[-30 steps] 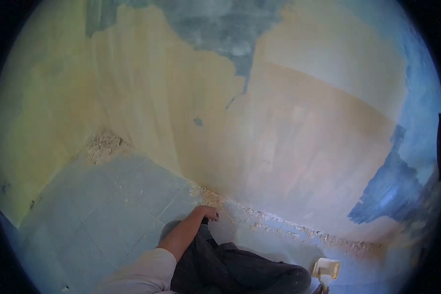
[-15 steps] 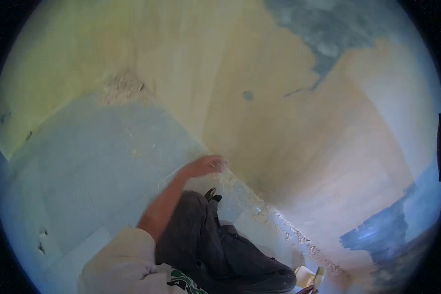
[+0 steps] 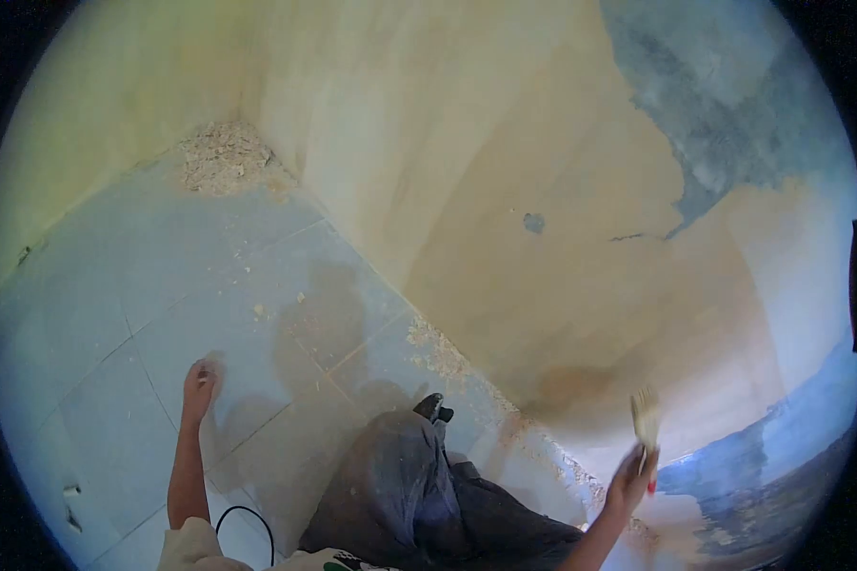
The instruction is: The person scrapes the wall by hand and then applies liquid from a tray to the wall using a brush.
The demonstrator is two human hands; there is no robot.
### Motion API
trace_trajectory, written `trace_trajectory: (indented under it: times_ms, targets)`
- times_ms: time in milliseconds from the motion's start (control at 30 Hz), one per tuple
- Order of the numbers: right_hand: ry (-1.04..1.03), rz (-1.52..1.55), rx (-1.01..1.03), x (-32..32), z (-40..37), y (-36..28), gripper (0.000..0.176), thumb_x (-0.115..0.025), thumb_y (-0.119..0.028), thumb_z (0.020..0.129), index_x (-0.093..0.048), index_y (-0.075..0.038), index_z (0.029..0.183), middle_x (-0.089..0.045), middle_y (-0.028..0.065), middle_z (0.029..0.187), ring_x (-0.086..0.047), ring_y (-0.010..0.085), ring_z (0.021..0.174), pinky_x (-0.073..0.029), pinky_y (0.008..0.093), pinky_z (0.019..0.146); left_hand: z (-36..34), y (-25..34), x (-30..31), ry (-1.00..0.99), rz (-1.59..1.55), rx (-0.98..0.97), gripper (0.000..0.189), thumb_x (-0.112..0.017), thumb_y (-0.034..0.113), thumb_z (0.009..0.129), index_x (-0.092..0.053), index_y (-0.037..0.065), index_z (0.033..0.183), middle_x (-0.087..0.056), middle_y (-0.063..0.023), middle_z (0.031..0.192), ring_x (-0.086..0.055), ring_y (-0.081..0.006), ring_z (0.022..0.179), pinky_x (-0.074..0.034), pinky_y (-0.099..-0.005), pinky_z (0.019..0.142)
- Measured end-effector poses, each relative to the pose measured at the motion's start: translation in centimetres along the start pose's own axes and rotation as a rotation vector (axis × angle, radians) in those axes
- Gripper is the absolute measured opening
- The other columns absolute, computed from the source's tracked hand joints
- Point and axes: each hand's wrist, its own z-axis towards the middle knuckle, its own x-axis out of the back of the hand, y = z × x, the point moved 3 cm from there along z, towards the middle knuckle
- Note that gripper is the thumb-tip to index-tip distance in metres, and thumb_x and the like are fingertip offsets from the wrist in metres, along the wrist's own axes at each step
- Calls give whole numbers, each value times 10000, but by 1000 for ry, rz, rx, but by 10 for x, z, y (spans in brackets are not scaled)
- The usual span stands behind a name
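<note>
My right hand (image 3: 628,483) is closed around the handle of a flat paintbrush (image 3: 645,417). The pale bristles point up, close in front of the stained wall, and a bit of red shows below the fingers. Off to the left, over the tiled floor, my left hand (image 3: 199,388) has its fingers curled together; what they hold, if anything, I cannot make out. Crumbled plaster debris (image 3: 438,352) lies in a strip along the foot of the wall, between my two hands.
A heap of plaster chips (image 3: 224,160) fills the far corner. The yellowish wall (image 3: 505,285) has grey bare patches (image 3: 714,124). My bent knee (image 3: 400,466) and shoe (image 3: 430,407) are near the wall's foot. A black cable (image 3: 248,514) loops at lower left.
My left hand has swung from the wall's foot leftward over the floor. My right hand has brought the paintbrush up from the bottom edge toward the wall. The view has shifted.
</note>
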Motion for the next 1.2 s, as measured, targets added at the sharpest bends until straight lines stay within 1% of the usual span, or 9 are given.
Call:
trace_trajectory:
  times_ms: [33,100,167,233,333,500,633,933,1200]
  targets:
    - [-29,121,-95,-75,-12,9,338,-600,-188,945,-544,54,1174,-567,153,1157,-547,209,1088,-478,284,981,2,-11,8,-8,-11,0,372,-591,179,852,-562,22,1188,-607,-92,1100,-576,-217,1011,-471,-362,832]
    - [-129,20,-147,-183,-2,32,368,-596,-201,947,-522,57,1199,-555,139,1153,-513,218,1116,-452,304,985,3,-18,33,354,898,-239,430,-573,203,868,-520,50,1267,-536,-133,1261,-501,-289,1163,-391,-448,981]
    - [-317,-34,-104,-284,22,45,321,-594,-189,949,-522,45,1157,-556,122,1142,-516,209,1097,-451,338,978,-2,-46,48,619,1067,-4,456,-532,220,890,-480,81,1321,-460,-151,1360,-422,-331,1256,-286,-487,1070]
    - [-433,-178,-5,-396,21,38,228,-590,-159,951,-581,36,1070,-579,70,992,-578,170,963,-500,313,929,4,-50,45,601,1133,13,457,-507,234,908,-463,90,1340,-434,-147,1385,-406,-320,1277,-285,-478,1074]
    - [-757,-455,395,-528,24,26,287,-672,-178,893,-576,25,1072,-587,112,1046,-608,175,936,-554,323,837,1,-47,44,569,1213,51,469,-469,259,932,-429,110,1376,-401,-139,1419,-380,-307,1309,-280,-465,1082]
    - [-920,-1032,992,-678,7,-3,343,-671,-259,881,-583,5,1082,-655,103,982,-669,190,852,-567,317,757,5,-56,45,566,1249,67,478,-441,278,949,-405,131,1402,-382,-134,1442,-362,-301,1329,-275,-457,1087]
    - [-901,-1449,1473,-734,20,-16,409,-649,-333,887,-617,24,1085,-676,151,971,-683,229,851,-545,327,741,5,-50,43,559,1248,106,478,-449,287,945,-407,145,1400,-380,-127,1447,-355,-304,1336,-284,-462,1081]
    - [-755,-1460,1374,-727,-31,0,324,-705,-259,850,-660,58,898,-686,160,797,-657,226,714,-525,369,663,6,-49,43,547,1231,125,492,-459,293,934,-401,159,1404,-368,-129,1457,-335,-304,1354,-292,-476,1067]
    - [-842,-1538,1497,-732,-29,29,306,-679,-228,869,-631,34,1019,-676,185,906,-653,251,816,-514,372,724,7,-51,45,515,1250,177,508,-452,298,935,-388,156,1419,-360,-125,1467,-328,-302,1361,-274,-467,1083]
